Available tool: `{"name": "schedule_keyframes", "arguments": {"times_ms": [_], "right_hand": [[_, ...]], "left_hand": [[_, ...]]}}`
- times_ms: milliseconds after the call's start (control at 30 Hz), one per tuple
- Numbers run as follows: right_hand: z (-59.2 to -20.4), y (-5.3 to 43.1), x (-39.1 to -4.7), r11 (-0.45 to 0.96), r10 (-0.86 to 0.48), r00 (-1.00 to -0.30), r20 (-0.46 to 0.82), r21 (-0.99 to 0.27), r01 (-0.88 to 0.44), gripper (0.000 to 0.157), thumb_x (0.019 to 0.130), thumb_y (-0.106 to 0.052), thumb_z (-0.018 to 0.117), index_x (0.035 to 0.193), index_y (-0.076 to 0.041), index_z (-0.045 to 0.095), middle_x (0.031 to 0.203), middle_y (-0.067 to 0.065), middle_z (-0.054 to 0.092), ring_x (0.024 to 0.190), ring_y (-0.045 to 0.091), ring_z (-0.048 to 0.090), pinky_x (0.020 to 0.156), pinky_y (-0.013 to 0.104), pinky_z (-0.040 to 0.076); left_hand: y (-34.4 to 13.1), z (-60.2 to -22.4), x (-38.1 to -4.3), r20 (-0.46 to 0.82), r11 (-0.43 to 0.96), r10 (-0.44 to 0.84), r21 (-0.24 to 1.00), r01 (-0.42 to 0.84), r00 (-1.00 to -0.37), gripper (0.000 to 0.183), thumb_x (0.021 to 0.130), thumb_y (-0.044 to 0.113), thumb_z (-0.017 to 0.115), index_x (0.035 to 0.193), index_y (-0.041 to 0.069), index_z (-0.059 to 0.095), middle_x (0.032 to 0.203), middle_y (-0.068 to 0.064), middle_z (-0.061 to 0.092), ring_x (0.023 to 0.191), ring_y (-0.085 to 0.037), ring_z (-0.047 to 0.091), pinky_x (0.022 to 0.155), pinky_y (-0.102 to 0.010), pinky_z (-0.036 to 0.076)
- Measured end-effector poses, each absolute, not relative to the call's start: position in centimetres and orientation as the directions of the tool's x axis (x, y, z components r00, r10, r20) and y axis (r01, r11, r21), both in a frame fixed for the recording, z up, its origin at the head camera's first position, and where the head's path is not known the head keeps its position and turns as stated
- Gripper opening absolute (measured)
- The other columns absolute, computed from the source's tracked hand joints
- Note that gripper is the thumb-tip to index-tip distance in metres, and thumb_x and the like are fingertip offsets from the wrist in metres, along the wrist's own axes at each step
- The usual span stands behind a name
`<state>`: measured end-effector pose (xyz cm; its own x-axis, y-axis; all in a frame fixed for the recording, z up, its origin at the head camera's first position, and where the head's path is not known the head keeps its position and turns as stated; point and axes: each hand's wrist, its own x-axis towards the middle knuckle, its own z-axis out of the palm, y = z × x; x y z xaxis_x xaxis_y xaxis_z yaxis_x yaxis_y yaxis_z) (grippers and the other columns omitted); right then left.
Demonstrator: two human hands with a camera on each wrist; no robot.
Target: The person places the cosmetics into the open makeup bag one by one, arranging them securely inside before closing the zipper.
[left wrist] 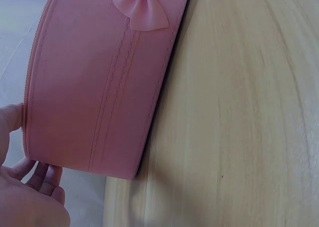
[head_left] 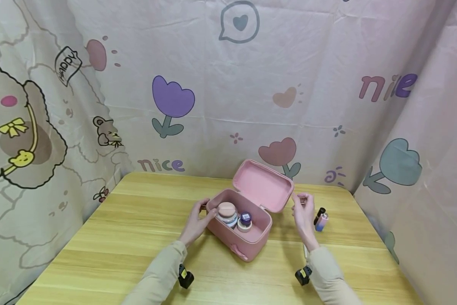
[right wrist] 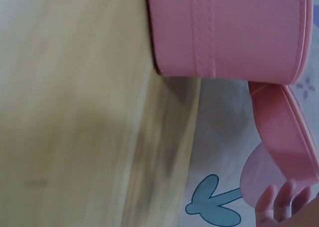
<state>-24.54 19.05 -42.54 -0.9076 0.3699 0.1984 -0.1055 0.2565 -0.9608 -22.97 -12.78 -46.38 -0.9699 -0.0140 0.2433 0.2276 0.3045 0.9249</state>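
A pink cosmetic case (head_left: pixel 234 241) stands on the wooden table, its lid (head_left: pixel 264 184) raised and tilted back. My left hand (head_left: pixel 195 220) grips the case's left end, thumb over the rim and fingers outside; the left wrist view shows the zipped edge and a bow (left wrist: pixel 144 8) on the front. My right hand (head_left: pixel 304 212) holds the lid's right corner with curled fingers; its thumb is hidden in the right wrist view. Inside the case sit a jar with a peach puff-like top (head_left: pixel 226 209), a small purple-topped jar (head_left: pixel 245 218) and a cream round container (head_left: pixel 245 227).
Right of my right hand stand a black tube (head_left: pixel 319 215) and a pink-to-blue tube (head_left: pixel 321 222). A thin white item (head_left: pixel 306 251) shows partly beside my right wrist. A printed curtain (head_left: pixel 213 106) hangs behind the wooden table (head_left: pixel 144 212).
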Motion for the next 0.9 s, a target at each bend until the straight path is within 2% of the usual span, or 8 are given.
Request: {"name": "schedule_keyframes", "arguments": {"times_ms": [100, 200, 333, 500, 700, 900], "right_hand": [[-42.8, 18.9, -23.7, 0.305, 0.303, -0.92, 0.251, -0.94, -0.156, 0.024, 0.099, -0.017, 0.059, 0.104, 0.006, 0.06, 0.071, -0.006, 0.056, 0.055, 0.004, 0.051, 0.05, 0.018, 0.046], [-43.0, 18.8, -23.0, 0.364, 0.171, -0.956, 0.239, -0.917, -0.164, 0.021, 0.096, -0.015, 0.064, 0.091, 0.006, 0.068, 0.057, -0.003, 0.058, 0.048, 0.008, 0.051, 0.046, 0.022, 0.047], [-43.0, 18.5, -22.3, 0.483, 0.001, -0.988, 0.157, -0.865, -0.137, 0.027, 0.094, -0.026, 0.07, 0.084, 0.0, 0.07, 0.062, 0.011, 0.065, 0.05, 0.019, 0.059, 0.048, 0.029, 0.053], [-42.9, 17.9, -21.6, 0.56, -0.063, -0.994, 0.084, -0.822, -0.105, 0.032, 0.09, -0.036, 0.074, 0.081, -0.005, 0.07, 0.063, 0.01, 0.068, 0.052, 0.019, 0.062, 0.048, 0.025, 0.051], [-43.1, 17.8, -21.4, 0.532, -0.144, -0.989, 0.022, -0.841, -0.097, 0.033, 0.089, -0.034, 0.075, 0.082, -0.003, 0.067, 0.065, 0.016, 0.067, 0.051, 0.012, 0.059, 0.048, 0.028, 0.054], [-43.4, 17.7, -21.5, 0.517, -0.169, -0.985, 0.019, -0.849, -0.105, 0.029, 0.09, -0.03, 0.074, 0.082, -0.003, 0.065, 0.067, 0.019, 0.068, 0.053, 0.014, 0.062, 0.048, 0.036, 0.057]], "left_hand": [[-12.8, -46.3, -23.0, 0.252, 0.316, -0.007, 0.919, 0.237, -0.968, 0.057, 0.096, 0.02, 0.067, 0.142, -0.006, 0.047, 0.136, -0.025, 0.055, 0.126, -0.038, 0.05, 0.114, -0.059, 0.034], [-12.9, -46.3, -23.0, 0.258, 0.331, -0.001, 0.912, 0.243, -0.966, 0.057, 0.096, 0.019, 0.067, 0.142, -0.006, 0.047, 0.136, -0.026, 0.055, 0.126, -0.039, 0.05, 0.115, -0.058, 0.034], [-12.9, -46.3, -23.0, 0.261, 0.343, 0.007, 0.906, 0.247, -0.965, 0.057, 0.097, 0.019, 0.067, 0.143, -0.007, 0.046, 0.135, -0.026, 0.055, 0.125, -0.039, 0.05, 0.114, -0.059, 0.034], [-12.8, -46.2, -23.1, 0.254, 0.345, 0.018, 0.906, 0.245, -0.967, 0.058, 0.097, 0.02, 0.066, 0.144, -0.006, 0.045, 0.136, -0.027, 0.053, 0.125, -0.04, 0.05, 0.114, -0.061, 0.034], [-13.0, -46.0, -23.4, 0.245, 0.355, 0.061, 0.901, 0.251, -0.968, 0.058, 0.096, 0.018, 0.066, 0.145, -0.006, 0.045, 0.138, -0.028, 0.05, 0.125, -0.04, 0.049, 0.113, -0.062, 0.036], [-13.4, -45.6, -24.4, 0.209, 0.348, 0.137, 0.905, 0.244, -0.968, 0.056, 0.1, 0.015, 0.06, 0.147, -0.008, 0.041, 0.147, -0.031, 0.045, 0.138, -0.046, 0.042, 0.12, -0.061, 0.029]]}}
